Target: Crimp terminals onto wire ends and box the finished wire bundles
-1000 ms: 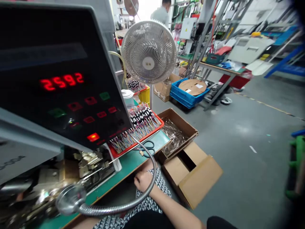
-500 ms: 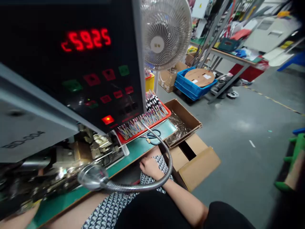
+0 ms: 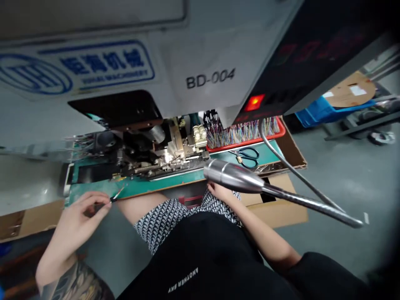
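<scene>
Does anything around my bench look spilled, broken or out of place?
Nothing looks clearly spilled or broken. At most, the scissors seem slightly untidy, lying loose beside the red tray with their handles near the bench's front edge.

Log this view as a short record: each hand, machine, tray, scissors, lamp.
Left hand: pinching a wire piece with a dark end, by the bench's near edge
Right hand: over the shorts, partly behind the lamp; grip unclear
Machine: marked BD-004, red light lit
Tray: red, holding many wires, partly hidden by the machine
Scissors: on the bench, beside the tray
Lamp: silver, on a bendy neck
</scene>
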Demonstrator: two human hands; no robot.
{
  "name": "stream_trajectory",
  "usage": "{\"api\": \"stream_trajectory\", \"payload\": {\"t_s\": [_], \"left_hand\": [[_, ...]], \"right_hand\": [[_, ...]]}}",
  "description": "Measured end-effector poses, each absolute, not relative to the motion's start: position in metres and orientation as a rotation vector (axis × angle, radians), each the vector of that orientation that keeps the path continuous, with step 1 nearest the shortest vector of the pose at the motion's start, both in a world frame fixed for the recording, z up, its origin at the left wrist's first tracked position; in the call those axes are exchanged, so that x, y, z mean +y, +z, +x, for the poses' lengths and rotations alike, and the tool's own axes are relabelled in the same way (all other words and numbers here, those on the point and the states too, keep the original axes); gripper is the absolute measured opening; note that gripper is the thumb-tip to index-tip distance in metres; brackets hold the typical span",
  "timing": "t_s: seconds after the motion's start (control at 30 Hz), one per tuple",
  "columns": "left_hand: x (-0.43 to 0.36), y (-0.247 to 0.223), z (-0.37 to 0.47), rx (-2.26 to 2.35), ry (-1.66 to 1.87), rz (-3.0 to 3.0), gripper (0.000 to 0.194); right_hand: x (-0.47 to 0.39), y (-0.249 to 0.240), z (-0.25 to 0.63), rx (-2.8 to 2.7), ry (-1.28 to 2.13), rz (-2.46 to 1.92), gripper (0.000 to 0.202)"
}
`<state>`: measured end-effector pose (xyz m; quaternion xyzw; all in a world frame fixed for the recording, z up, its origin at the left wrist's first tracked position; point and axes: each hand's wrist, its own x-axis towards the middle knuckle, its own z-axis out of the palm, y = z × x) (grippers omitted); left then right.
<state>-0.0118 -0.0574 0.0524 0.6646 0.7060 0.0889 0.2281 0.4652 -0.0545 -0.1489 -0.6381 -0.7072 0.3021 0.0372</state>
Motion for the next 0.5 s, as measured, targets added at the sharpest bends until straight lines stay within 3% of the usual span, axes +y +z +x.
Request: {"api": "stream_trajectory", "payload": {"t_s": [0.2, 0.5], "left_hand": [[-0.073, 0.052, 0.043, 1.475, 0.303, 1.546, 0.033], [-0.067, 0.032, 0.154, 0.992, 0.329, 1.671, 0.017]], "right_hand": [[-0.053, -0.139, 0.464, -2.249, 1.039, -1.882, 0.035], [-0.042, -0.129, 0.443, -2.317, 1.066, -1.779, 0.032]]}}
